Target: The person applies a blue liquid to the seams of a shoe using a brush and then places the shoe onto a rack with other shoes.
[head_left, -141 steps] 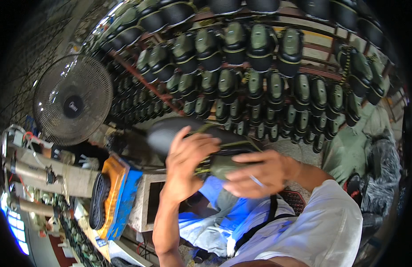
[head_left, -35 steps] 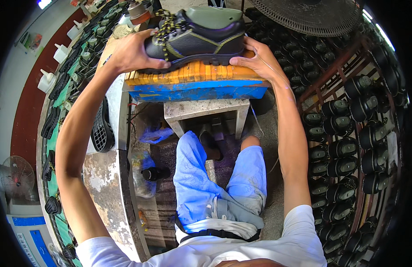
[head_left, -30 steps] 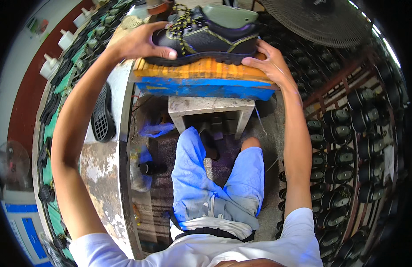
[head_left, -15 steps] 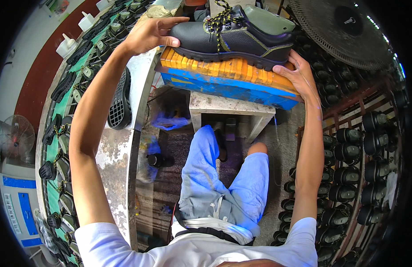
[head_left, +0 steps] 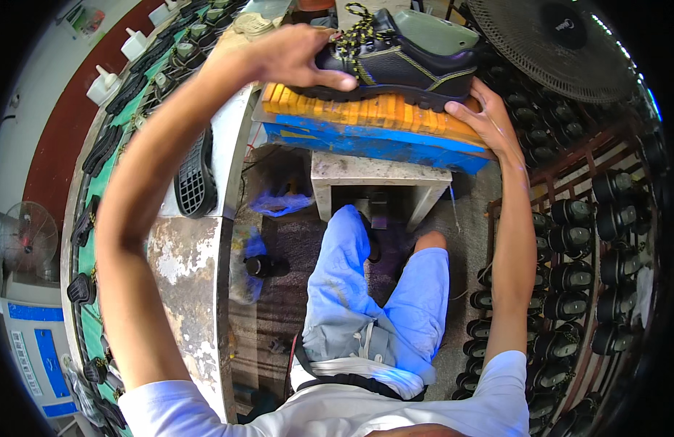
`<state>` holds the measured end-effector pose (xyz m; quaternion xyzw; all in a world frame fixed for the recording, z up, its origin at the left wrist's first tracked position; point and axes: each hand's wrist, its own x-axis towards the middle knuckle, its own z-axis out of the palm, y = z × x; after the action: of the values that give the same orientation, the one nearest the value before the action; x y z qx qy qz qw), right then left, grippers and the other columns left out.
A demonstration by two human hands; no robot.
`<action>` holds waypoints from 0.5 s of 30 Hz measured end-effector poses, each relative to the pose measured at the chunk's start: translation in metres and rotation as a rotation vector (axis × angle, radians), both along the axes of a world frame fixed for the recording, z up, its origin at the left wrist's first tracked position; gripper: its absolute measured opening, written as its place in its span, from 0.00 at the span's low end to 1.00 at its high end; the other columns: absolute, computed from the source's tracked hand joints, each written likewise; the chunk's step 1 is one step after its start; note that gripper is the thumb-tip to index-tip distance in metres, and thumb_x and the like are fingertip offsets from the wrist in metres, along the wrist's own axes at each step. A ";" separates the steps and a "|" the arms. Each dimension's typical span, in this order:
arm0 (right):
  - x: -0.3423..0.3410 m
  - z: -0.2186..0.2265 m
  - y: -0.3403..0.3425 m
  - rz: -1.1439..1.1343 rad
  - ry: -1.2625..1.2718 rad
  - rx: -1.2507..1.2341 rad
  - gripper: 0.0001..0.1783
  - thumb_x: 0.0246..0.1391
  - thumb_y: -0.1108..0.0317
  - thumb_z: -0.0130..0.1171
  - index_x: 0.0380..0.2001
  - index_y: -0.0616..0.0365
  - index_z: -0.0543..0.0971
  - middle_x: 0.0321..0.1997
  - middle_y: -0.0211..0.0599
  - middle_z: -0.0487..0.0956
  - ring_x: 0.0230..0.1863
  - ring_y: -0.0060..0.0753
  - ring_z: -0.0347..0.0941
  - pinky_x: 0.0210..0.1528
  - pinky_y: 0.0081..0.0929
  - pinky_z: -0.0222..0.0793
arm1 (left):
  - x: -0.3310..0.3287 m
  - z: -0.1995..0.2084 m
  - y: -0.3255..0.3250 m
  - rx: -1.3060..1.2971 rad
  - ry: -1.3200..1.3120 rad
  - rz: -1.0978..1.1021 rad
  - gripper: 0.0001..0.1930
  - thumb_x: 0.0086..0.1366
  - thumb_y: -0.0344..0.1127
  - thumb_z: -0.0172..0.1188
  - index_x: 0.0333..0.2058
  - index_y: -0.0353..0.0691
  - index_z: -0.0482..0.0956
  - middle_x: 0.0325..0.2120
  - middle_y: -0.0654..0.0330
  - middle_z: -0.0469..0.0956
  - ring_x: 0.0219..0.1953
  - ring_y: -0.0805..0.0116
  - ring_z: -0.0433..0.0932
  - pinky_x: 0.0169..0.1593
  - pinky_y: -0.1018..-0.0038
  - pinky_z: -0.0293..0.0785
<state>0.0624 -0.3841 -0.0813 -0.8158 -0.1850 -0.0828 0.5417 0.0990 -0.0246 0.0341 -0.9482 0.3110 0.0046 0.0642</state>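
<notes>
You sat with knees under a small pale counter (head_left: 381, 171). Your left hand (head_left: 297, 54) curled over the laced top of a dark shoe (head_left: 399, 58), grasping it. Your right hand (head_left: 486, 120), fingers loosely open, pressed against its heel. The shoe rested on an orange-and-blue block (head_left: 366, 124) atop the counter.

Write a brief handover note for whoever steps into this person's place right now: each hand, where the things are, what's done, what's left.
Left hand: gripping the laced end of the black shoe.
Right hand: steadying the other end.
Shoe: sole down on the orange ribbed pad over the blue block.
Done: shoe set on the pad.
Left: probably release it; racks hold more shoes.
</notes>
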 end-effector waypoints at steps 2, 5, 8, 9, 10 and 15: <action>0.000 -0.004 0.002 0.011 -0.041 -0.025 0.44 0.52 0.58 0.79 0.67 0.67 0.72 0.63 0.51 0.80 0.64 0.39 0.77 0.69 0.35 0.69 | 0.003 -0.041 0.006 -0.289 -0.317 -0.065 0.56 0.56 0.78 0.65 0.59 0.22 0.76 0.49 0.33 0.82 0.52 0.40 0.83 0.60 0.55 0.77; 0.004 -0.005 0.010 0.051 -0.004 0.067 0.45 0.52 0.56 0.79 0.67 0.67 0.72 0.65 0.48 0.80 0.64 0.40 0.76 0.70 0.36 0.69 | 0.019 -0.057 0.018 -0.409 -0.435 -0.152 0.53 0.53 0.82 0.61 0.54 0.32 0.81 0.43 0.41 0.86 0.46 0.44 0.86 0.52 0.53 0.82; -0.002 -0.007 0.004 -0.039 -0.009 -0.026 0.46 0.51 0.56 0.80 0.68 0.66 0.72 0.65 0.47 0.79 0.65 0.41 0.76 0.71 0.36 0.68 | 0.028 -0.045 0.019 -0.454 -0.017 0.062 0.56 0.57 0.82 0.59 0.58 0.27 0.79 0.48 0.40 0.85 0.49 0.43 0.85 0.57 0.58 0.80; -0.001 -0.008 -0.001 -0.034 -0.027 -0.015 0.46 0.50 0.55 0.81 0.68 0.65 0.72 0.65 0.48 0.79 0.66 0.42 0.75 0.73 0.37 0.66 | 0.020 -0.041 0.013 -0.767 0.075 0.032 0.52 0.62 0.77 0.59 0.63 0.28 0.76 0.55 0.42 0.82 0.56 0.49 0.82 0.63 0.63 0.75; -0.002 -0.009 -0.005 -0.028 -0.032 -0.006 0.47 0.50 0.55 0.81 0.68 0.64 0.72 0.65 0.48 0.79 0.67 0.42 0.75 0.73 0.37 0.66 | 0.005 -0.033 0.023 -0.848 0.202 0.025 0.45 0.69 0.70 0.57 0.67 0.32 0.73 0.61 0.45 0.78 0.63 0.56 0.77 0.68 0.65 0.69; 0.003 -0.006 0.007 -0.002 -0.075 -0.009 0.47 0.50 0.55 0.81 0.69 0.63 0.72 0.68 0.48 0.77 0.70 0.41 0.72 0.75 0.38 0.63 | -0.002 -0.082 0.082 -1.236 0.338 0.008 0.35 0.68 0.41 0.71 0.71 0.43 0.71 0.60 0.56 0.79 0.57 0.65 0.77 0.64 0.70 0.72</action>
<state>0.0655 -0.3775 -0.0871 -0.8146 -0.2046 -0.1132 0.5307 0.0965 0.0578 -0.0475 -0.7977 0.2588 -0.0260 -0.5441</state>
